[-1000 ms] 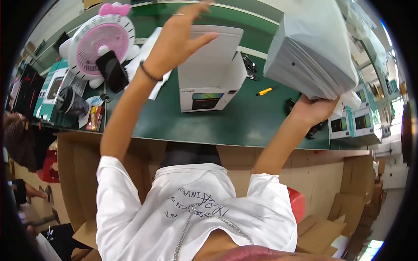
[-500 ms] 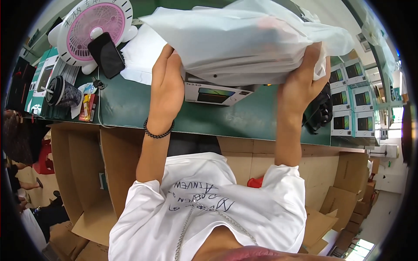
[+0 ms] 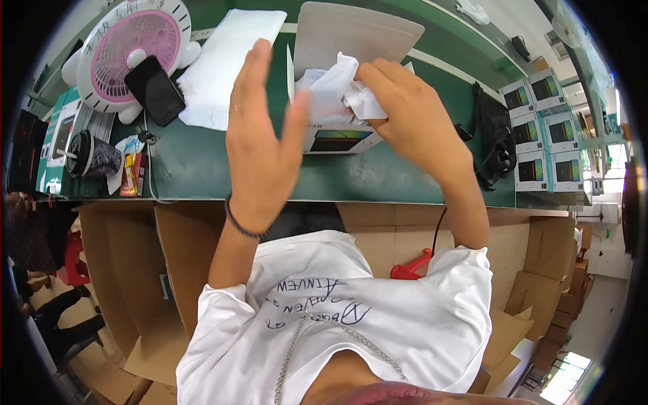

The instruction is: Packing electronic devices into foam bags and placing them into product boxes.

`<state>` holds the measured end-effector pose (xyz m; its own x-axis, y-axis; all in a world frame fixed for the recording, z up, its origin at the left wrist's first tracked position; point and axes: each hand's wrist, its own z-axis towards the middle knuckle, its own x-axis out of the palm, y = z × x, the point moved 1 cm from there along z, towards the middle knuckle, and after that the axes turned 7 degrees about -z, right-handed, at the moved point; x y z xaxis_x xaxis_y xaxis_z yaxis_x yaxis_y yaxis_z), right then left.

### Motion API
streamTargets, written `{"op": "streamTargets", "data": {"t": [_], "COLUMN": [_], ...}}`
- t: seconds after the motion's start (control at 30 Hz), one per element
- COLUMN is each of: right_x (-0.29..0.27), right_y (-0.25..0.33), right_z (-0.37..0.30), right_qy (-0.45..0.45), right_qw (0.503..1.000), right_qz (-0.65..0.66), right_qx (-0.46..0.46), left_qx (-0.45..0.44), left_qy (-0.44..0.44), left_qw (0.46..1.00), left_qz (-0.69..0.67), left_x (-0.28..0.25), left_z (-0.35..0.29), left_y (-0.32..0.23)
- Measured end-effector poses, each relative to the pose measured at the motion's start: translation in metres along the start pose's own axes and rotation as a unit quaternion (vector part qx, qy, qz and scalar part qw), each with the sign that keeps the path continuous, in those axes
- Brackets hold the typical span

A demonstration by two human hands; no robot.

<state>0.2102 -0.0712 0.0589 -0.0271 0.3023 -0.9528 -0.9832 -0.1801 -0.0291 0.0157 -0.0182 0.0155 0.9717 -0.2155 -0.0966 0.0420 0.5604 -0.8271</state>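
Observation:
A small white box (image 3: 341, 142) with a laptop-like picture on its front stands on the green table, its lid (image 3: 358, 30) raised at the back. Inside it sits a crumpled white plastic bag (image 3: 331, 91); what the bag wraps is hidden. My right hand (image 3: 413, 111) reaches over the box's right side with its fingers closed on the bag's bunched end. Upright by the box's left side is my left hand (image 3: 260, 158), fingers stretched out, thumb apart, holding nothing.
A pink and white fan (image 3: 135, 57) with a black phone (image 3: 154, 90) leaning on it stands at the left, beside white sheets (image 3: 233, 64) and a dark cup (image 3: 94, 155). Stacked printed boxes (image 3: 540, 135) and a black bag (image 3: 496, 145) are at the right. Open cartons (image 3: 128, 270) sit below the table.
The white bag has come down from above the box into it. My left hand has let go of it; my right hand has moved left and grips its crumpled end.

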Motion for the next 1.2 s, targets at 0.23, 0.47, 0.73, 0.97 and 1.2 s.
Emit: {"op": "streamTargets", "data": {"t": [0.23, 0.47, 0.73, 0.97, 1.2], "right_x": [-0.047, -0.006, -0.009, 0.003, 0.001], "right_y": [-0.015, 0.014, 0.016, 0.015, 0.019], "right_z": [-0.012, 0.006, -0.010, -0.012, -0.025], "right_qy": [-0.079, -0.004, -0.077, -0.114, -0.087], "right_qw": [0.996, 0.999, 0.976, 0.982, 0.929], "right_qz": [-0.010, 0.001, 0.191, 0.133, 0.350], "right_qx": [-0.042, 0.039, 0.072, 0.071, 0.082], "left_qx": [0.224, 0.176, 0.130, 0.077, 0.072], "left_qy": [0.158, 0.203, 0.152, 0.085, 0.142], "left_qw": [0.863, 0.881, 0.903, 0.955, 0.942], "left_qz": [0.425, 0.388, 0.380, 0.273, 0.296], "left_x": [0.017, 0.038, 0.053, 0.064, 0.054], "left_z": [0.004, 0.008, -0.028, -0.023, -0.015], "left_y": [-0.020, -0.016, -0.019, -0.010, -0.011]}}
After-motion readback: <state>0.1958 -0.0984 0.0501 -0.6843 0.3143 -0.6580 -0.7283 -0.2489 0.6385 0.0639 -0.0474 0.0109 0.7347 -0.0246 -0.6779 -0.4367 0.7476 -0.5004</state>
